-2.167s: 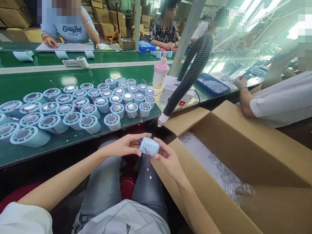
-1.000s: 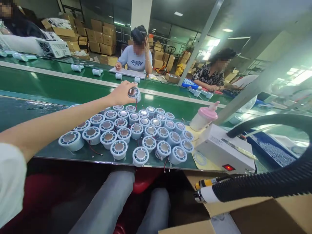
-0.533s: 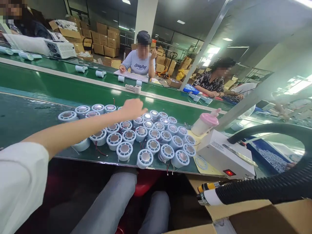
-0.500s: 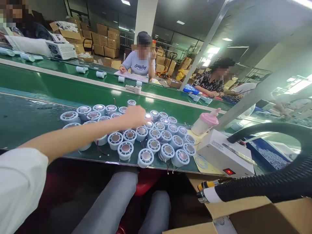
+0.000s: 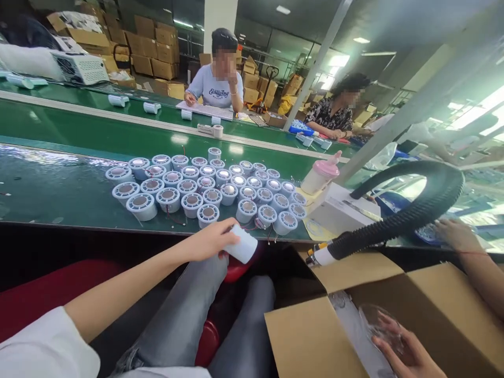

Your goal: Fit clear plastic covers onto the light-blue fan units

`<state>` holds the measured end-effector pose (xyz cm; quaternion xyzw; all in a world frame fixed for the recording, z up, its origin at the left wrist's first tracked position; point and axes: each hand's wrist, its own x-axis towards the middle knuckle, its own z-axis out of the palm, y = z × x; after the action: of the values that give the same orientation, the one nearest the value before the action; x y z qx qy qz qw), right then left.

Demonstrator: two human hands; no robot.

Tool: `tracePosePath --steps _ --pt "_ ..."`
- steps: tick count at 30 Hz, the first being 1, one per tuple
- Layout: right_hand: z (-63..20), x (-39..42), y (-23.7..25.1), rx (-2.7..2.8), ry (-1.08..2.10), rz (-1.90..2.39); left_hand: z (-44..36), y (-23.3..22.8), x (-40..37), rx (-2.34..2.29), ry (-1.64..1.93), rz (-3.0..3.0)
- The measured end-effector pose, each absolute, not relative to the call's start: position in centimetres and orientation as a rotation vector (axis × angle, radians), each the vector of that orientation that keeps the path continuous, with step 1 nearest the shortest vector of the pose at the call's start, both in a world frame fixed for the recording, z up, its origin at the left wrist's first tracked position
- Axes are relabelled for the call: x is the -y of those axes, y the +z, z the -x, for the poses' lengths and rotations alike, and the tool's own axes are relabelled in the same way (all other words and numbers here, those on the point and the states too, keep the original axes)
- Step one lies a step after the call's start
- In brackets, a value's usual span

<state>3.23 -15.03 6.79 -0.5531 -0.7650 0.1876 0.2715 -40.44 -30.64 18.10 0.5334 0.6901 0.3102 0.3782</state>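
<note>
My left hand (image 5: 216, 239) is closed around a light blue cylindrical housing (image 5: 243, 244), tilted on its side in front of the table edge and above my knees. On the green table (image 5: 71, 202) stand several more light blue round housings (image 5: 191, 205) with slotted rims and metallic discs on top; thin red and black wires trail from some. Low on the right, my right hand (image 5: 407, 349) is inside an open cardboard box (image 5: 315, 336), its fingers around a clear, round plastic piece (image 5: 376, 317). More clear plastic lies in the box, partly hidden.
A black corrugated hose (image 5: 421, 210) loops beside a white machine (image 5: 331, 205). A pink-lidded cup (image 5: 321, 176) stands behind it. A co-worker's hand (image 5: 459, 235) is at the right. Across the green conveyor (image 5: 157, 126), two people sit near light blue parts.
My left hand has come back from among the housings to the table's front edge, now with one housing in it. My right hand has entered view in the box. The view has tilted downward.
</note>
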Motion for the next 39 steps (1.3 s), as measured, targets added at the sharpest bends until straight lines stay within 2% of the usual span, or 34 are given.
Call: tracePosePath --steps 3,6,9,11,15,21,26,32,34,37,39 --pt "3.6 20.8 10.5 2.279 0.644 0.943 39.1 16.1 32.6 -1.194 0.951 -0.881" --pt "11.4 25.3 12.8 2.497 0.535 0.549 37.3 14.5 33.6 -1.054 0.869 -0.526" --pt "16.2 26.8 13.3 2.582 0.321 0.542 36.6 14.1 34.3 -1.154 0.782 -0.679" --pt "17.5 26.7 13.1 2.624 0.309 0.581 36.7 14.5 34.7 -1.229 0.727 -0.961" --pt "17.8 26.4 12.8 2.601 0.738 0.523 37.1 15.2 35.7 -1.499 0.752 -1.477" --pt "17.6 27.3 13.5 2.196 1.35 0.682 36.6 13.2 36.4 -1.582 0.966 -1.519" --pt "17.5 27.3 13.4 1.838 1.587 0.891 36.5 11.7 36.6 -1.538 0.98 -1.604" --pt "17.3 26.5 13.2 1.679 1.826 0.858 36.3 11.7 36.8 -1.178 1.023 -1.154" --pt "17.0 26.5 13.1 1.891 1.729 0.707 36.2 11.8 36.9 -1.133 1.076 -1.005" --pt "16.5 26.7 12.8 2.239 1.368 0.521 36.1 11.9 37.3 -1.089 1.087 -0.828" --pt "16.2 26.9 12.6 2.312 1.234 0.462 36.2 12.0 37.5 -1.072 1.039 -0.805"
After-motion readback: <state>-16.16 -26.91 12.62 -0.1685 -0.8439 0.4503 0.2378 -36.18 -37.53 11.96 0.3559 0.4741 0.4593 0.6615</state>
